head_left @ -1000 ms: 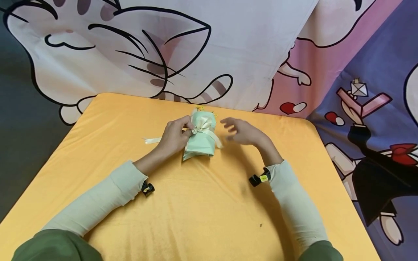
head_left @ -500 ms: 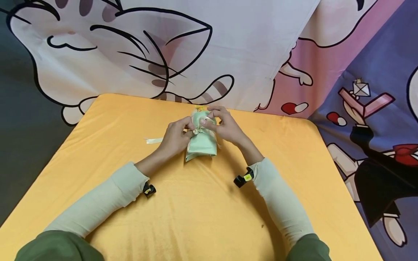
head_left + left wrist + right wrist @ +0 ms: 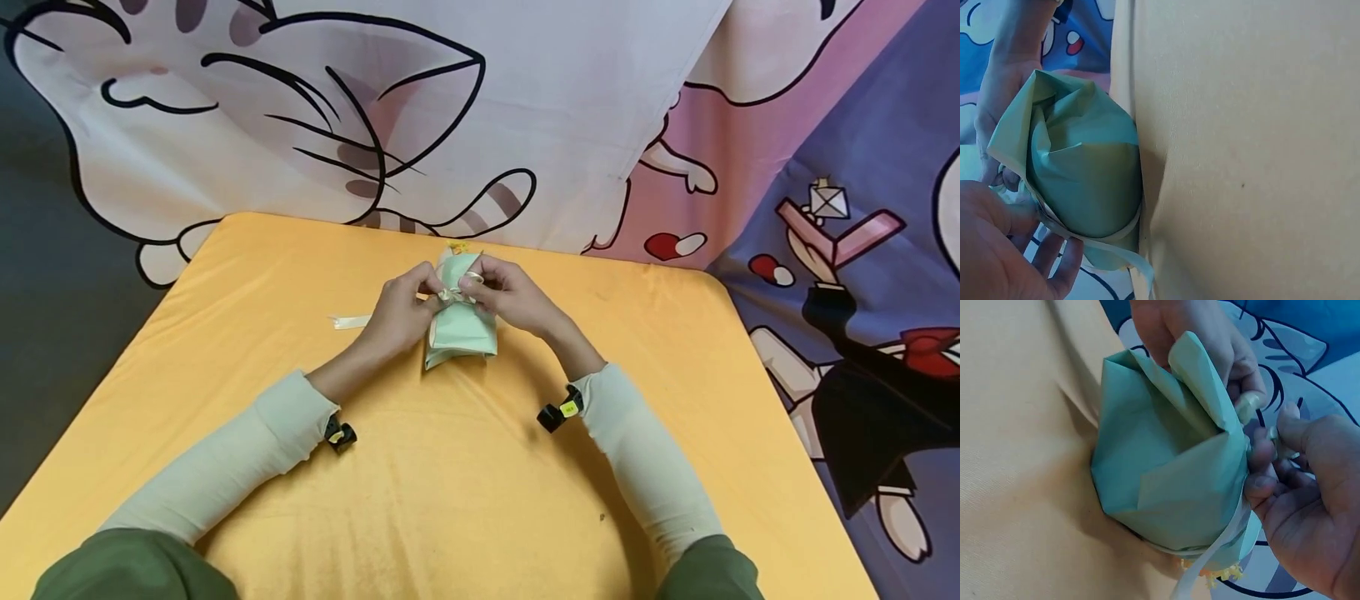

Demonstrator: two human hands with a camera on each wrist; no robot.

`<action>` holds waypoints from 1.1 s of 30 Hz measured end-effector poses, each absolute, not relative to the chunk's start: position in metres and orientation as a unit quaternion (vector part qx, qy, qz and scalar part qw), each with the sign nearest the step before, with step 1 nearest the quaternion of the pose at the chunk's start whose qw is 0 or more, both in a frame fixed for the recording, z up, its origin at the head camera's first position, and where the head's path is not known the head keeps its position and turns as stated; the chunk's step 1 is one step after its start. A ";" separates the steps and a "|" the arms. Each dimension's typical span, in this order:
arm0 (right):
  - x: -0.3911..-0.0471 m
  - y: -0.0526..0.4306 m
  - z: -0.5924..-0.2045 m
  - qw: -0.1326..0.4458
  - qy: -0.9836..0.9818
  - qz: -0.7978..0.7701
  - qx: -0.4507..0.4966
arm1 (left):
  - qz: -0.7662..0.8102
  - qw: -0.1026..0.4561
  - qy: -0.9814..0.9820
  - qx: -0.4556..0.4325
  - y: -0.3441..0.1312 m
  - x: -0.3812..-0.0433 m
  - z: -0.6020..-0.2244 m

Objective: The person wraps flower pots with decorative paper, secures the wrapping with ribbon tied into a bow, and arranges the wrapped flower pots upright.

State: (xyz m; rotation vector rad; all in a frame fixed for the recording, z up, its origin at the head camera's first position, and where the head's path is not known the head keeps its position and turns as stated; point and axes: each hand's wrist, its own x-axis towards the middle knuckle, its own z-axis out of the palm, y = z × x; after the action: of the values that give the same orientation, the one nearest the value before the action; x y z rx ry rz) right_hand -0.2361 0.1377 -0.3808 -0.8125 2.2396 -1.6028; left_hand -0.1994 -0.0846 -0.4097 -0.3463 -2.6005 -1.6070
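Note:
A mint-green paper-wrapped bouquet (image 3: 462, 332) lies on the table, yellow tips (image 3: 1230, 573) poking out of its far end. Around its middle runs a cream ribbon (image 3: 453, 295), gathered in loops at the front. My left hand (image 3: 397, 310) pinches the ribbon at the left of the knot. From the other side, my right hand (image 3: 519, 297) holds a ribbon loop between thumb and fingers. One ribbon tail (image 3: 350, 322) sticks out left past the left hand; another tail (image 3: 1207, 556) hangs down in the right wrist view. Fingers partly hide the knot.
A yellow cloth covers the table (image 3: 465, 483), with a small dark speck (image 3: 602, 517) at the right. Behind stands a cat-printed backdrop (image 3: 570, 108), and a blue printed one (image 3: 847, 275) rises at the right. Dark floor (image 3: 67, 333) shows left.
My right hand has come in from the bouquet's right side and taken hold of the ribbon. The left hand keeps its pinch in nearly the same place.

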 end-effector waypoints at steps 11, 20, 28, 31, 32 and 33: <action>-0.229 0.144 -0.386 0.087 0.821 -0.517 -0.228 | -0.609 0.020 -0.793 -0.020 -0.085 -0.198 -0.415; -0.231 0.160 -0.391 0.093 0.796 -0.552 -0.228 | -0.581 0.055 -0.812 0.008 -0.083 -0.196 -0.414; -0.236 0.169 -0.401 0.114 0.767 -0.591 -0.223 | -0.593 0.069 -0.802 0.024 -0.083 -0.197 -0.414; -0.238 0.170 -0.405 0.128 0.757 -0.603 -0.218 | -0.598 0.064 -0.799 0.026 -0.086 -0.198 -0.415; -0.239 0.171 -0.405 0.133 0.755 -0.605 -0.215 | -0.603 0.058 -0.795 0.026 -0.086 -0.199 -0.415; -0.239 0.171 -0.405 0.136 0.754 -0.607 -0.211 | -0.613 0.048 -0.789 0.022 -0.087 -0.200 -0.415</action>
State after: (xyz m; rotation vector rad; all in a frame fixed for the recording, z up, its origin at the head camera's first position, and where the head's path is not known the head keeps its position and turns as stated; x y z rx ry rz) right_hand -0.2391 0.1708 -0.4053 -0.6104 2.1839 -1.7572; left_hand -0.1999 -0.0874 -0.4150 0.0665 -2.4041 -1.8676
